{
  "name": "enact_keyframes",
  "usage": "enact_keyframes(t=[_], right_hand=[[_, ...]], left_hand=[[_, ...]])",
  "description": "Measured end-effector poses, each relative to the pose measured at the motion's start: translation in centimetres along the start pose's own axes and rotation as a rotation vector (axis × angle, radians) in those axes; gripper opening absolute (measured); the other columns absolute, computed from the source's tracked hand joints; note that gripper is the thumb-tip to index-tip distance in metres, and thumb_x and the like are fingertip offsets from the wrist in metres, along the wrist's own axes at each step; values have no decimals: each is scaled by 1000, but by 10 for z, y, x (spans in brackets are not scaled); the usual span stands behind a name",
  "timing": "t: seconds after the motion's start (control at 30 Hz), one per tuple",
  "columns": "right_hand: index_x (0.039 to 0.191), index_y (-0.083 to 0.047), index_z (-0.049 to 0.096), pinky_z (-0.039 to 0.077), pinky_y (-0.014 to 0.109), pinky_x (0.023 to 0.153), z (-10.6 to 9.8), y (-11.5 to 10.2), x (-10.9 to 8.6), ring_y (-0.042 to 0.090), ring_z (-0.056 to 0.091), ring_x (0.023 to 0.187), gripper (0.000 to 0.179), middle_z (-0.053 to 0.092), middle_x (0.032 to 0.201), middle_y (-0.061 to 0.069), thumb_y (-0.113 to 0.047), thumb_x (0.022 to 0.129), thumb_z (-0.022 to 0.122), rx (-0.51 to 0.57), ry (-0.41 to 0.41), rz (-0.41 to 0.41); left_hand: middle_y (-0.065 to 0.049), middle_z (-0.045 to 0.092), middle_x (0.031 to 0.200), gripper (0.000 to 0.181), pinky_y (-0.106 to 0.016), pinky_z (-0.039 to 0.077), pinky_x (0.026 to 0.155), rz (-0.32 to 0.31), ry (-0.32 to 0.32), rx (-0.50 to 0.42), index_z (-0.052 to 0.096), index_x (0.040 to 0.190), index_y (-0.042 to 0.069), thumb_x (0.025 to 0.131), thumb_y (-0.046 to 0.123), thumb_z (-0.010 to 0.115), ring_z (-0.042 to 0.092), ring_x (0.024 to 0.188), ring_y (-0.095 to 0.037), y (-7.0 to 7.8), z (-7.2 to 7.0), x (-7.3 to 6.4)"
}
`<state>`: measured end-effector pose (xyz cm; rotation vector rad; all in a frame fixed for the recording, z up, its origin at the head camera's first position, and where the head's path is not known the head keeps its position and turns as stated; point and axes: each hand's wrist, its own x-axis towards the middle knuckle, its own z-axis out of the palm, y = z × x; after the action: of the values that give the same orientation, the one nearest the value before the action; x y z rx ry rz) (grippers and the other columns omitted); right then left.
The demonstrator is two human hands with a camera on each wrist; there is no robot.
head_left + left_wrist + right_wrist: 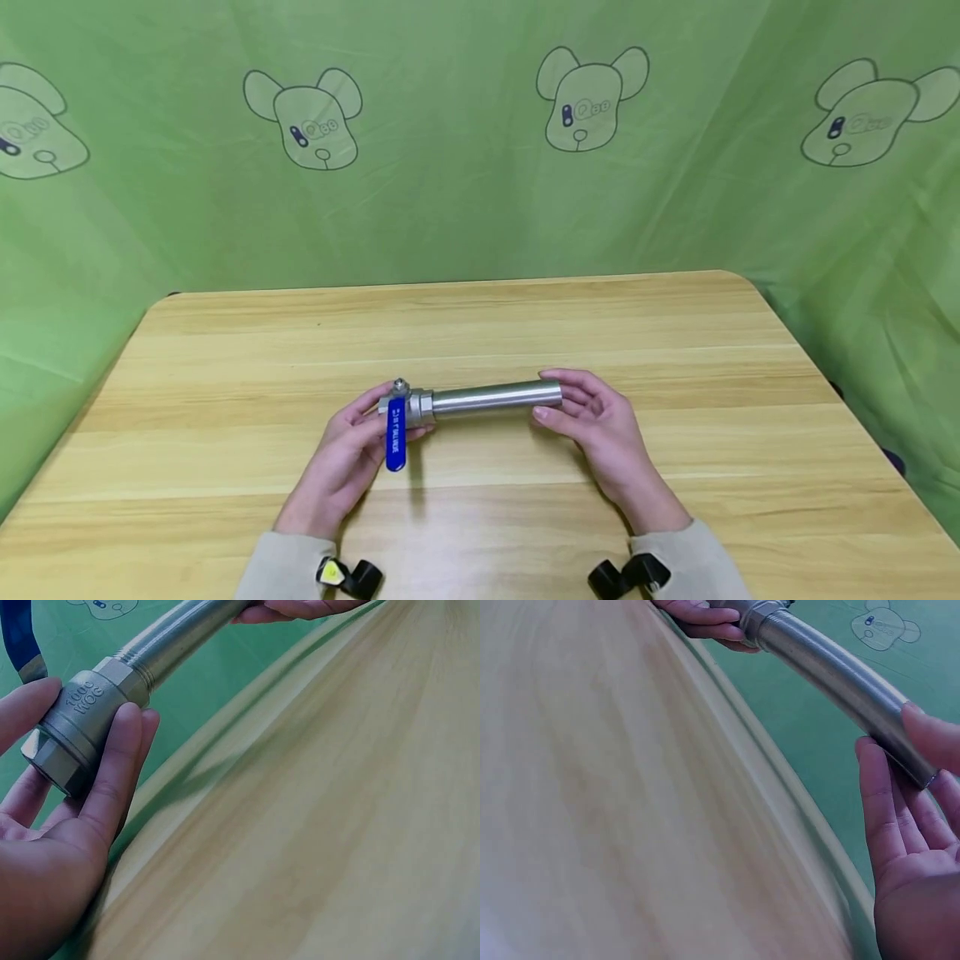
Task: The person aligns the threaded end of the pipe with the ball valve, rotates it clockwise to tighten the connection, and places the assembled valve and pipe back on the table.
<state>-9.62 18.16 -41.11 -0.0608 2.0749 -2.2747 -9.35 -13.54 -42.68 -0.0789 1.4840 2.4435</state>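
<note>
A steel ball valve (417,410) with a blue lever handle (395,437) is joined to a straight steel pipe (495,397), held roughly level above the table. My left hand (341,458) grips the valve body, thumb on one side and fingers beneath and behind it. Raised lettering shows on the valve body (86,705) in the left wrist view; the blue lever hangs toward me in the head view. At the pipe's free right end, my right hand (611,437) pinches the pipe (847,686) between thumb and fingers. The pipe's threaded end meets the valve's hex collar.
Beneath the hands lies a wood-grain table (480,333) with rounded far corners. Green cloth (450,217) printed with cartoon heads hangs behind it and along both sides. Each wrist carries a small black camera mount (363,578) over a light sleeve (281,567).
</note>
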Motion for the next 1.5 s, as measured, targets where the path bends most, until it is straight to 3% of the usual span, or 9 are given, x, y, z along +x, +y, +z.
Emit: enact_keyframes(t=[0.3,0.73,1.07,1.3,1.5], right_hand=[[129,3,65,70,33,89,-1,0,3,17,81,92,38,80,105,1,7,93,76,75,-20,-24],[121,3,64,71,31,77,-3,2,4,18,81,81,31,81,96,0,-3,95,80,6,12,21],[118,4,65,71,31,72,-2,3,4,18,81,76,27,82,95,5,-4,96,79,27,69,4],[115,1,66,70,30,70,-2,3,3,17,80,73,22,82,91,2,-6,98,77,30,86,-10],[109,-4,68,69,29,67,-1,3,2,15,78,71,14,82,89,0,-7,99,76,32,88,-14]], left_hand=[[-6,77,128,67,-34,61,110,-10,-14,48,33,162,-6,101,-2,59,78,110,-17,5,1,0],[-7,75,127,57,-40,63,108,-19,28,30,41,157,-6,103,-2,58,79,110,-21,0,4,2],[-13,75,135,63,-34,63,107,-31,27,81,41,160,-6,100,-2,62,80,106,-20,2,4,-4],[-2,79,128,64,-28,61,105,-15,39,128,42,158,-7,98,-3,65,76,108,-13,3,5,-4],[-6,79,129,63,-28,63,103,-27,42,143,43,157,-8,98,-3,65,77,104,-13,2,6,-4]])
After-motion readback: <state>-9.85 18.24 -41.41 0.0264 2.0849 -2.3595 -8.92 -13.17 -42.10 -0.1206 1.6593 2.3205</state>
